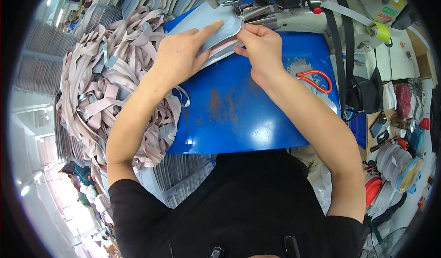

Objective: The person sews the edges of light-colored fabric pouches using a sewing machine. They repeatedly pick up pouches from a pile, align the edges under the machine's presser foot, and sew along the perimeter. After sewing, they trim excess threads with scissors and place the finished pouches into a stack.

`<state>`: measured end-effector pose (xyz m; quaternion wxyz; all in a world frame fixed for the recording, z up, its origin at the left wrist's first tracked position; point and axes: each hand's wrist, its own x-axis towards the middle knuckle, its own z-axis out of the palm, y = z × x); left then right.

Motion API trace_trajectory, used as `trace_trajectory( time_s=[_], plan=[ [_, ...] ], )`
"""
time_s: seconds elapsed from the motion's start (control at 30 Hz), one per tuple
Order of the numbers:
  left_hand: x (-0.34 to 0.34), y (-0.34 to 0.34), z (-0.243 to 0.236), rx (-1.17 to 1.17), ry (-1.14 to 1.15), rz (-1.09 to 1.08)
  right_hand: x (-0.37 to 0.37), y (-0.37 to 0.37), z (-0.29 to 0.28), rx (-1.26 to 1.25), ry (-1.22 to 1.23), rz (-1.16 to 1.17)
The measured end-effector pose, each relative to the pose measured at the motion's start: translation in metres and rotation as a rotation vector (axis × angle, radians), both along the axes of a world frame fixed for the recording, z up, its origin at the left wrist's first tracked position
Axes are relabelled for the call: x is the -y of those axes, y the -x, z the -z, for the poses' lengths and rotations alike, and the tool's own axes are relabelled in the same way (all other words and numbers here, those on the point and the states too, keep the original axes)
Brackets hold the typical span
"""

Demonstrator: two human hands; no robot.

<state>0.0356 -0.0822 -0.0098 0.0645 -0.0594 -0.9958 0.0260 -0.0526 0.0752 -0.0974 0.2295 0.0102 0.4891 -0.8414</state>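
Observation:
A light blue-grey fabric panel (pixel 220 28) with a curved edge lies under the presser foot (pixel 232 3) of a sewing machine, with a pinkish layer beneath. My left hand (pixel 177 56) grips the panel from the left, its index finger extended on top and thumb at the lower edge. My right hand (pixel 265 51) pinches the panel's right edge just below the foot. Both work over a scuffed blue table board (pixel 220 120).
A tangled heap of pink strips (pixel 103 97) covers the left, near stacked grey panels (pixel 41 56). Red-handled scissors (pixel 317 79) lie on the board's right. Black straps and a pouch (pixel 363 92) hang beside it. Spools (pixel 390 166) and tools crowd the right.

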Motion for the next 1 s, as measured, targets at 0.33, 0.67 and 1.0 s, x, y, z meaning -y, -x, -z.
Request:
trace_trajectory(
  time_s=[0.33,0.67,1.0],
  plan=[
    [-0.008,0.016,-0.034,0.026,0.024,0.369,-0.034,0.007,-0.002,-0.204,-0.224,-0.209],
    [-0.013,0.037,-0.050,0.100,0.111,0.375,-0.021,0.006,-0.005,0.020,-0.036,-0.141],
    [-0.029,0.039,-0.042,0.054,0.301,0.330,-0.015,0.012,-0.013,0.113,-0.141,-0.148]
  ],
)
